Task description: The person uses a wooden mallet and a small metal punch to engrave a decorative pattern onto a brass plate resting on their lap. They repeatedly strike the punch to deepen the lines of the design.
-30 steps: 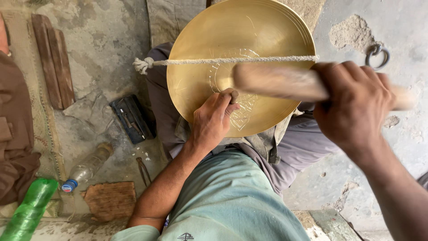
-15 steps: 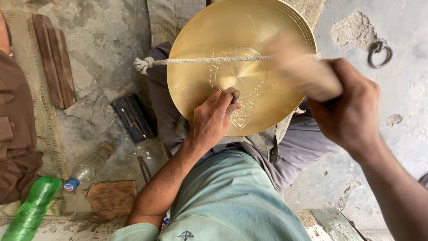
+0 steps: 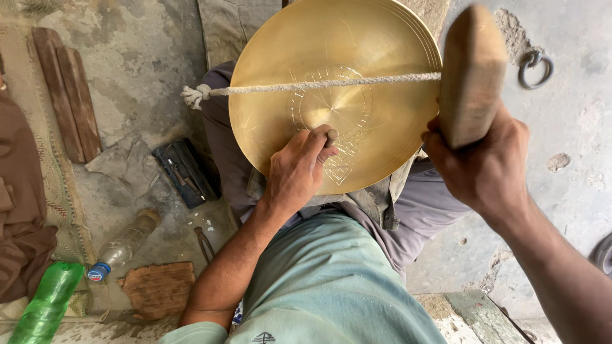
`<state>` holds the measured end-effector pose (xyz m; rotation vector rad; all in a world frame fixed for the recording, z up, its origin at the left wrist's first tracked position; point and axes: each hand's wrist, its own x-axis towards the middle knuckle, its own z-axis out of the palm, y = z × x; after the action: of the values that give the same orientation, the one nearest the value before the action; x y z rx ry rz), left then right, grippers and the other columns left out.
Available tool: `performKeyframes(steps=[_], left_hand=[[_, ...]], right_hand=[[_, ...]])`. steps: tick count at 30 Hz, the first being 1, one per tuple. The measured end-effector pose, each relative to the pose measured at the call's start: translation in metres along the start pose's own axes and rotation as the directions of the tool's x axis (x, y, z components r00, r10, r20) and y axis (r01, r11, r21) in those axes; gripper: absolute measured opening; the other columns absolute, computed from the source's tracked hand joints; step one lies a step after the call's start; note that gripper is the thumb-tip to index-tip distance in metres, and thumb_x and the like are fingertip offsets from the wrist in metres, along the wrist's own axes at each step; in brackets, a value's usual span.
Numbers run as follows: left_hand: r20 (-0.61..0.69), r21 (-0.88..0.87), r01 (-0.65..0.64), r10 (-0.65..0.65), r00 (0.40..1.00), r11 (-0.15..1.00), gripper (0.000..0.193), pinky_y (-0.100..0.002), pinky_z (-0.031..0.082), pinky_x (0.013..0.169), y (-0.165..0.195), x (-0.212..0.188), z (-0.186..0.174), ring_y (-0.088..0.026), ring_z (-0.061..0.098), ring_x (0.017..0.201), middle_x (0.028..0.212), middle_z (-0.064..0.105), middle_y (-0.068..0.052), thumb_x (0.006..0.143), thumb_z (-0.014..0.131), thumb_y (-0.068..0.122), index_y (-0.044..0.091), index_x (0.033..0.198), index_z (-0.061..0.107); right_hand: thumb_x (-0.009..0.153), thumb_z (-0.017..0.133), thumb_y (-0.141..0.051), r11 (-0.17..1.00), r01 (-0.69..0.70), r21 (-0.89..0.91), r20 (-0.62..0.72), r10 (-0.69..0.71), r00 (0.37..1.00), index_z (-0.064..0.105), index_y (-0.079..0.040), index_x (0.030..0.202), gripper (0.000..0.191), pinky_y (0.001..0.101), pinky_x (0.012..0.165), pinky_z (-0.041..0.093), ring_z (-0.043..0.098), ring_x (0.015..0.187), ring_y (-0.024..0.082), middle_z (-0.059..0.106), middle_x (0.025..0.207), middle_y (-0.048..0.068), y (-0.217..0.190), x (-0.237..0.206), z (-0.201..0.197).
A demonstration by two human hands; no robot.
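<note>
Brass plate [image 3: 376,108] on lap, left hand [image 3: 296,169] pressing punch [image 3: 331,136], right hand [image 3: 484,165] gripping mallet [image 3: 470,73]

One brass plate [image 3: 376,57], one mallet [image 3: 470,76], two bottles [image 3: 124,245], perhaps two planks [image 3: 67,92].

I see a rough grey floor [image 3: 146,57] with cracks and pale patches, lit by soft daylight. On my left lie two dark wooden slats [image 3: 67,95], a woven mat [image 3: 54,172], a black tool case [image 3: 185,172], a clear bottle [image 3: 121,245], a green bottle [image 3: 44,302] and a flat brown board [image 3: 159,290]. On my right a metal ring [image 3: 534,67] lies on the floor, and a worn greenish plank [image 3: 478,312] sits lower down.
</note>
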<state>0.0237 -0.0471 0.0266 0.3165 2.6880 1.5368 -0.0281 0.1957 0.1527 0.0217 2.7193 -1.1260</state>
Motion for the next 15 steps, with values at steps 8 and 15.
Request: performKeyframes(steps=[8,15], left_hand=[[-0.007,0.057,-0.029,0.029,1.000,0.998,0.026,-0.046,0.053,0.068,0.000,0.001,0.001,-0.031,0.069,0.087,0.095,0.064,-0.008,0.100,0.072,0.018,0.011,0.119,0.056],[-0.018,0.049,-0.037,0.038,0.999,0.998,0.024,-0.044,0.054,0.069,-0.002,0.000,0.003,-0.029,0.069,0.088,0.096,0.065,-0.007,0.101,0.071,0.017,0.012,0.119,0.056]], right_hand=[[0.081,0.077,-0.006,0.769,0.191,-0.610,-0.039,-0.270,0.962,0.067,-0.012,0.114,0.035,0.0454,0.074,0.055,0.070,0.081,0.028,0.072,0.090,0.010,-0.013,-0.002,-0.004],[0.081,0.077,0.001,0.628,0.256,-0.735,0.028,-0.350,0.936,0.072,-0.010,0.114,0.034,0.0475,0.071,0.056,0.071,0.076,0.030,0.074,0.087,0.012,-0.005,0.000,-0.003]])
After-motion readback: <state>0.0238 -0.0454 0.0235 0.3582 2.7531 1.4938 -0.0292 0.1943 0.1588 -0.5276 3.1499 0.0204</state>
